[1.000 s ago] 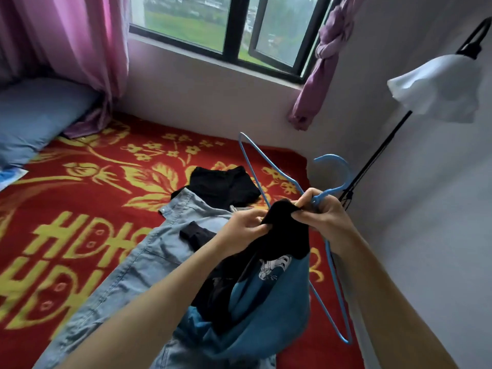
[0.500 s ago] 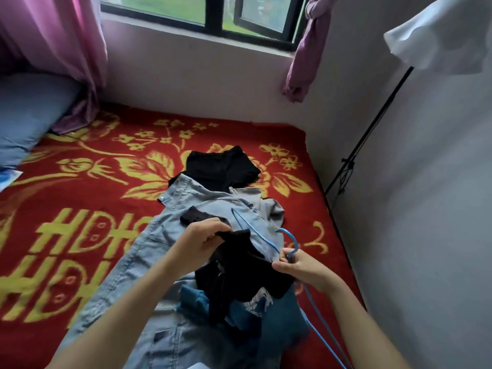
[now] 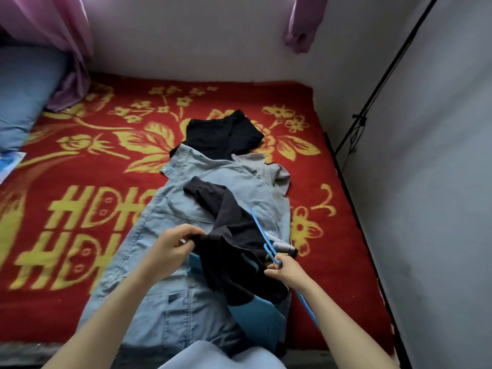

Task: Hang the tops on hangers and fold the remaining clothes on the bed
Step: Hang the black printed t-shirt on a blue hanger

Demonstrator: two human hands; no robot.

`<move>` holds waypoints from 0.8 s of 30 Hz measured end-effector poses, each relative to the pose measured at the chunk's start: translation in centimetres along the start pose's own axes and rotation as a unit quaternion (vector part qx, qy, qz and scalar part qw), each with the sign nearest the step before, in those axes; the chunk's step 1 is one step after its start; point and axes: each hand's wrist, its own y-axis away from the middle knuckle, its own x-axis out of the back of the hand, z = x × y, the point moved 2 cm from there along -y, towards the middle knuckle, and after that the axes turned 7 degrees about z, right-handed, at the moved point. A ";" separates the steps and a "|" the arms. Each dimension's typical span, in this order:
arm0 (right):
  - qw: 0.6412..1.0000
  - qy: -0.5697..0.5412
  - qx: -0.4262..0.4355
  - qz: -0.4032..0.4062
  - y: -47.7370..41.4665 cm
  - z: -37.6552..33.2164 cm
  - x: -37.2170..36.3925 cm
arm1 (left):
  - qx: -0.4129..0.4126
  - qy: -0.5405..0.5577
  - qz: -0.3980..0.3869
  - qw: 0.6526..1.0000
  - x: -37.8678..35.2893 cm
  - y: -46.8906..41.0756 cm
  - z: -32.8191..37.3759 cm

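- Left hand [image 3: 173, 249] is pinching the edge of the black top [image 3: 234, 235], fingers curled tight on the fabric, over the middle of the jeans.
- Right hand [image 3: 288, 271] has its fingertips closed around the hanger [image 3: 257, 227] down by the hook, at the top's right edge.
- The top is lying on the jeans [image 3: 181, 310], kinda bunched up. Its long axis runs diagonally: one black sleeve stretches away to the far left, and the blue lower part trails toward the near right.
- The hanger is blue and thin. The bit you can see slants from far left to near right across the top, with the hook end nearest the person. Another stretch pokes out below the right wrist, heading further near right. The rest is under fabric, so I can't tell how far in it goes.
- The jeans are light blue and laid lengthwise away from the person, waistband at the far end, leaning a bit right.
- Past the waistband there's a black piece [image 3: 223, 134], maybe shorts but I can't say for sure. A grey garment [image 3: 278, 173] peeks out on the right, touching the jeans.
- It all sits on a red bedspread [image 3: 80, 187] with yellow flowers.
- There's a blue pillow [image 3: 21, 97] far left with a pink curtain [image 3: 66, 30] hanging over it, and a black pole [image 3: 372, 102] slanting up along the wall on the right.
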 end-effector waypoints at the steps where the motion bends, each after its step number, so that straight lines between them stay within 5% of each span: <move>1: 1.000 0.003 -0.002 0.013 0.1 0.1 -0.4 | 0.009 0.005 0.007 1.000 -0.1 0.1 0.2; 9: 0.991 0.101 -0.052 0.064 0.4 -0.6 -2.6 | 0.019 0.030 0.033 0.999 -1.1 -0.3 2.3; 15: 0.977 0.056 -0.102 0.177 0.5 -1.0 -1.9 | 0.002 0.083 0.070 0.994 -1.0 -0.5 4.7; 24: 0.985 0.061 -0.076 0.145 0.0 -2.9 -2.6 | -0.001 0.128 0.116 0.985 -0.4 -1.1 5.7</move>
